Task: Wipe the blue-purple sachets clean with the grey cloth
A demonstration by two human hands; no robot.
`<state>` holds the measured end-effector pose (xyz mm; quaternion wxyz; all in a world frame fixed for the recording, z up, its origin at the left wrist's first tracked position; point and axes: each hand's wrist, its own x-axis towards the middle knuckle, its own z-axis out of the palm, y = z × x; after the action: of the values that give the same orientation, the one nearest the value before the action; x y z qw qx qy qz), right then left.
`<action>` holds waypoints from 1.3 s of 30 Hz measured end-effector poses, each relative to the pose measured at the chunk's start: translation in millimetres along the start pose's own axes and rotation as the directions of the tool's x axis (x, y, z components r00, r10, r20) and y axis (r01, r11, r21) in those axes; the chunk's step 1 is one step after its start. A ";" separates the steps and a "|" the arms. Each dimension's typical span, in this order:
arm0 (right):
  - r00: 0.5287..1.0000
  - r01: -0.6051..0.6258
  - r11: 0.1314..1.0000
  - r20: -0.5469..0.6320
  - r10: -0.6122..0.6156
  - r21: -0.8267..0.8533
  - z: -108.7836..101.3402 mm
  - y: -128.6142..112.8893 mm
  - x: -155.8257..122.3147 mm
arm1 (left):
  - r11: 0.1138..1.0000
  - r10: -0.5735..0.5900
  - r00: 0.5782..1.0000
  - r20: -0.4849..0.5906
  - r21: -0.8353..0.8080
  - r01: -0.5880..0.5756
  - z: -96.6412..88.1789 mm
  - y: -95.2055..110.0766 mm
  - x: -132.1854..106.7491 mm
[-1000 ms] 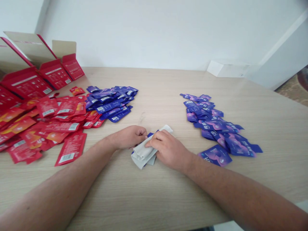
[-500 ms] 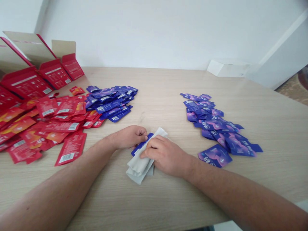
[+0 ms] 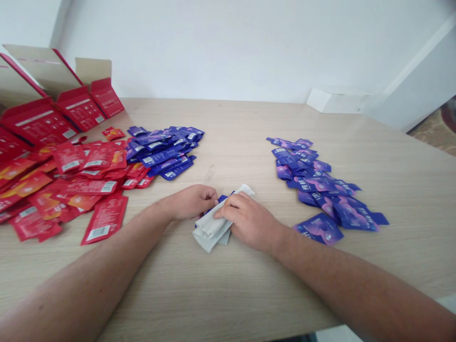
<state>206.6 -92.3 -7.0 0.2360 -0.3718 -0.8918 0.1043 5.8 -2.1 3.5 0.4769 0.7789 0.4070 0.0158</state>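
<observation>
In the middle of the table (image 3: pixel 171 294), my left hand (image 3: pixel 194 202) pinches the edge of a blue sachet (image 3: pixel 221 197). A folded white cloth (image 3: pixel 213 227) lies across that sachet and hides most of it. My right hand (image 3: pixel 247 218) grips the cloth from above, its fingers closed and pressing it down on the sachet. Left of my hands is a heap of blue sachets (image 3: pixel 164 147). To the right, more blue and purple sachets (image 3: pixel 317 180) lie overlapping in a slanting row.
Red and orange sachets (image 3: pixel 96 175) are piled on the left. Behind them stand several open red cartons (image 3: pixel 80 109). A white box (image 3: pixel 337 100) sits at the back right against the wall (image 3: pixel 228 47).
My right hand has slid the cloth a little away from me and to the right over the sachet. My left hand stays almost in place.
</observation>
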 end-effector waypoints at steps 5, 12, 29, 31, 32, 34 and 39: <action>0.994 0.106 0.994 0.028 -0.107 0.032 2.4 -2.6 -0.8 | 0.999 0.008 1.000 0.006 -0.033 -0.008 -0.3 2.0 -0.7; 1.000 -0.006 1.000 -0.013 0.006 0.003 1.8 1.0 0.3 | 1.000 -0.012 1.000 -0.009 0.010 0.012 0.3 0.5 0.1; 0.993 0.108 0.994 0.046 -0.110 0.028 1.4 -1.5 -0.2 | 1.000 0.007 1.000 0.004 -0.019 -0.007 0.1 1.5 -1.0; 0.998 0.054 0.999 0.025 -0.054 0.007 1.1 0.3 0.0 | 1.000 0.005 1.000 -0.013 -0.002 -0.005 0.0 0.7 -0.7; 1.000 0.013 1.000 0.007 -0.013 -0.004 1.2 1.6 0.2 | 1.000 0.006 1.000 -0.025 0.013 -0.006 -0.2 0.2 -0.6; 0.999 -0.043 0.999 -0.023 0.042 -0.017 1.9 2.9 0.4 | 0.999 0.011 0.999 -0.040 0.032 -0.009 -0.2 -0.6 -0.3; 0.994 0.097 0.995 0.042 -0.098 0.029 3.1 -2.4 -0.3 | 1.000 0.021 1.000 -0.015 -0.012 -0.021 0.5 0.1 -0.5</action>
<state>203.7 -94.2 -8.9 0.2263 -0.3221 -0.9123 0.1128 5.7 -2.7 3.4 0.4782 0.7801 0.4024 0.0292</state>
